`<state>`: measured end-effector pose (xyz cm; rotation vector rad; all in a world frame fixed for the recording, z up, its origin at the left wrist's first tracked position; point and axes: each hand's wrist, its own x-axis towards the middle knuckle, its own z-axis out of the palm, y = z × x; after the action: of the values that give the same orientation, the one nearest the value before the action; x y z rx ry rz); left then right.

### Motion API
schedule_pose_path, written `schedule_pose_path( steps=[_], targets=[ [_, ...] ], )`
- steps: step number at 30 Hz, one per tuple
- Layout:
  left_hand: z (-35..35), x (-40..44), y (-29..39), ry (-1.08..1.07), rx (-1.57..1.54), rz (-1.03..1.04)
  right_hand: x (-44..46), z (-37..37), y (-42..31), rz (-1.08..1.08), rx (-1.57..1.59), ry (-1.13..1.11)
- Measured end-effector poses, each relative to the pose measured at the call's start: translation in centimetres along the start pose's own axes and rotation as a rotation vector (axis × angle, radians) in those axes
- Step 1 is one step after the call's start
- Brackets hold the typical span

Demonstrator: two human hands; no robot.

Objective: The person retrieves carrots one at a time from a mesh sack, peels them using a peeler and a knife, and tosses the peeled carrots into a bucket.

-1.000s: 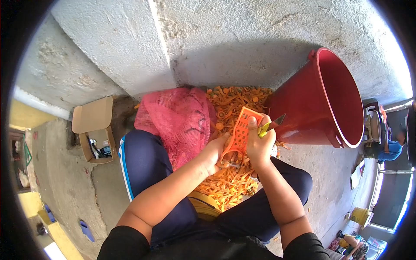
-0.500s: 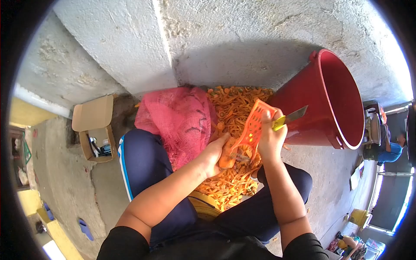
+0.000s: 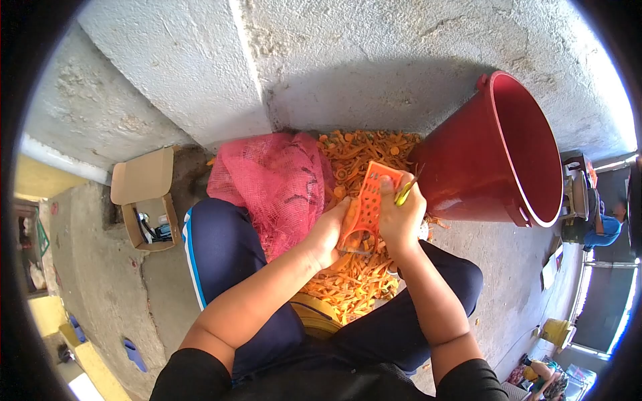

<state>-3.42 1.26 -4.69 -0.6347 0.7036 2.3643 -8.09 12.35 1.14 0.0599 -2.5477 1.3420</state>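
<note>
My left hand [image 3: 324, 235] is closed around a carrot [image 3: 349, 217], partly hidden by the peeler and my fingers. My right hand [image 3: 403, 217] grips an orange plastic peeler [image 3: 369, 204] with a perforated handle, its lower end against the carrot. The same hand also holds a knife [image 3: 404, 194] with a yellow handle, its blade seen nearly edge-on. Below both hands, orange carrot peelings [image 3: 354, 284] lie in a thick heap, with several cut-off ends among them.
A pink mesh sack [image 3: 267, 180] lies left of the heap. A large red bucket [image 3: 461, 157] leans at the right by the wall [image 3: 361, 67]. An open cardboard box [image 3: 172, 220] holds small items at the left. Another person in blue [image 3: 605, 230] is at the far right.
My right hand and the peeler have moved down and left over the carrot. The knife has turned, so its blade shows nearly edge-on.
</note>
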Motion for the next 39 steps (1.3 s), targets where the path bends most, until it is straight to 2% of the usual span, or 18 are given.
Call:
schedule_pose_path(
  steps=[1, 4, 6, 7, 9, 11, 15, 18, 21, 24, 28, 33, 36, 39],
  targets=[
    [-0.4, 0.1, -0.1, -0.006, 0.042, -0.034, 0.9, -0.3, 0.5, -0.002, -0.011, 0.060],
    [1.0, -2.6, -1.1, -0.223, -0.001, -0.166, 4.3, -1.6, 3.2, 0.013, -0.046, 0.237],
    [1.2, -2.6, 0.0, -0.117, -0.021, -0.124, 5.2, -2.7, 3.5, 0.030, -0.068, 0.310],
    [1.2, -2.7, 0.5, -0.101, 0.000, -0.084, 5.4, -2.7, 3.2, 0.033, 0.049, 0.339],
    [0.7, -2.7, 0.8, 0.001, -0.014, -0.071, 5.3, -2.7, 3.0, 0.118, 0.214, 0.284],
    [0.4, -2.3, 0.9, -0.023, -0.029, -0.064, 4.7, -2.5, 2.7, 0.188, 0.329, 0.224],
    [-0.1, -1.7, 0.9, -0.193, -0.110, -0.074, 2.7, -1.1, 0.5, 0.133, 0.417, 0.061],
    [1.6, -2.1, 1.2, 0.025, -0.051, -0.063, 0.8, -0.4, -0.3, 0.138, 0.412, -0.093],
    [2.3, -2.0, 1.3, 0.029, -0.138, -0.069, -0.1, -0.1, -0.6, 0.073, 0.333, -0.138],
    [2.0, -1.9, 1.1, -0.023, -0.168, -0.085, -0.4, 0.5, 0.1, 0.024, 0.284, -0.075],
    [2.3, -2.2, 1.1, 0.029, -0.028, -0.067, -0.3, 0.0, -0.5, 0.007, 0.030, -0.031],
    [1.2, -1.8, 1.2, -0.133, 0.068, -0.036, 0.3, 0.1, -0.1, 0.034, 0.072, 0.009],
    [1.6, -1.9, 1.3, -0.082, 0.101, -0.005, 0.8, 0.2, 0.2, 0.028, 0.079, 0.020],
    [2.7, -2.9, 2.0, -0.278, 0.190, 0.239, 1.2, 0.1, 0.3, 0.041, 0.129, 0.035]
  ],
)
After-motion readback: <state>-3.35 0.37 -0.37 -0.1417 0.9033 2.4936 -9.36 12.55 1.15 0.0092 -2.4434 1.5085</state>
